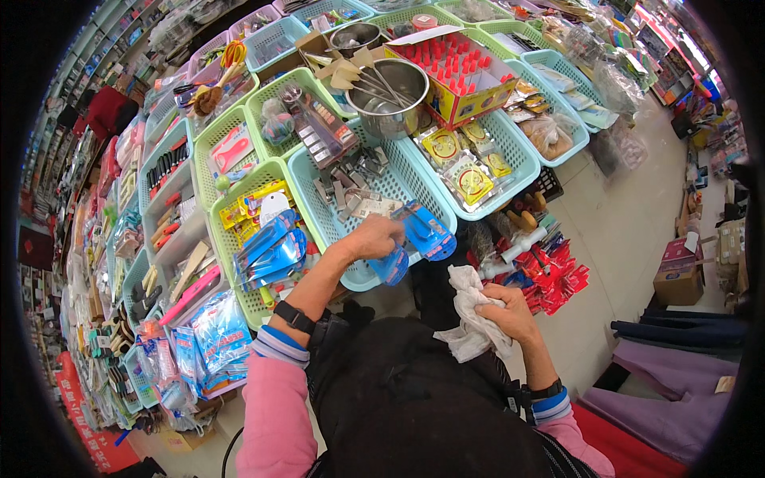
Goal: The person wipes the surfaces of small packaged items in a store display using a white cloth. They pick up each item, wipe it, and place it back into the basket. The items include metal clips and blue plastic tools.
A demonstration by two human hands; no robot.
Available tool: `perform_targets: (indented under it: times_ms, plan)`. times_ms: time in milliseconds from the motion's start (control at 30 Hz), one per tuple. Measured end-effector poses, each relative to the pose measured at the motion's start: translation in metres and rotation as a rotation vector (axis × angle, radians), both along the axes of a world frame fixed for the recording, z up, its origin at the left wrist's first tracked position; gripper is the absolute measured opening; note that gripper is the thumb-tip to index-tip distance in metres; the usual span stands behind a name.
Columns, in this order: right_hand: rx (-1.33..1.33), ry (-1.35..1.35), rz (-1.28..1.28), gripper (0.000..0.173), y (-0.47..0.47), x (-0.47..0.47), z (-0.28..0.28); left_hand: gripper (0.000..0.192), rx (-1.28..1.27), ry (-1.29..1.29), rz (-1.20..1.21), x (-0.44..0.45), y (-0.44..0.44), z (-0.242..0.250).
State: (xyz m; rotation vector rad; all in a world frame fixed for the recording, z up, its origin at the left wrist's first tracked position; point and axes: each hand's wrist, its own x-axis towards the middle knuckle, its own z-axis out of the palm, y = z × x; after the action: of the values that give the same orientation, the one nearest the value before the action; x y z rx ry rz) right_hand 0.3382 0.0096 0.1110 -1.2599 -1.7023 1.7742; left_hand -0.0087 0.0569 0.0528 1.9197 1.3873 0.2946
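My left hand (375,238) is over the near part of a light-blue plastic basket (305,173), its fingers curled at a blue carded package (391,264); whether they grip it cannot be told. Another blue carded package (425,232) lies just right of the hand across the basket's near end. Deeper in the same basket lie small metal pieces (352,179) and a printed card (370,204). My right hand (505,310) is closed around a crumpled white cloth (469,310), held in front of the body to the right of the baskets.
More blue packages (275,248) lie in a green basket (216,230) at left. Beyond stand a steel pot (388,98) with wooden-ended utensils and a box of red-capped items (457,66). Red packets (553,278) hang near my right hand. Purple trousers (663,382) lie at lower right.
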Motion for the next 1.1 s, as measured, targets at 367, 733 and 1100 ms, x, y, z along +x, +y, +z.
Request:
perform_targets:
  times_ms: [367, 733, 1100]
  plan:
    - [-0.066, 0.006, -0.070, 0.022, 0.011, -0.001, -0.012, 0.036, 0.513, 0.073, 0.382, 0.017, -0.041, -0.014]
    - [-0.114, 0.062, -0.121, 0.025, 0.006, -0.006, -0.017, 0.045, 0.112, 0.036, 0.608, 0.028, -0.076, -0.008]
    - [-0.358, 0.083, -0.390, 0.039, 0.031, -0.023, -0.055, 0.039, 0.207, -0.257, 0.721, 0.028, -0.079, -0.031]
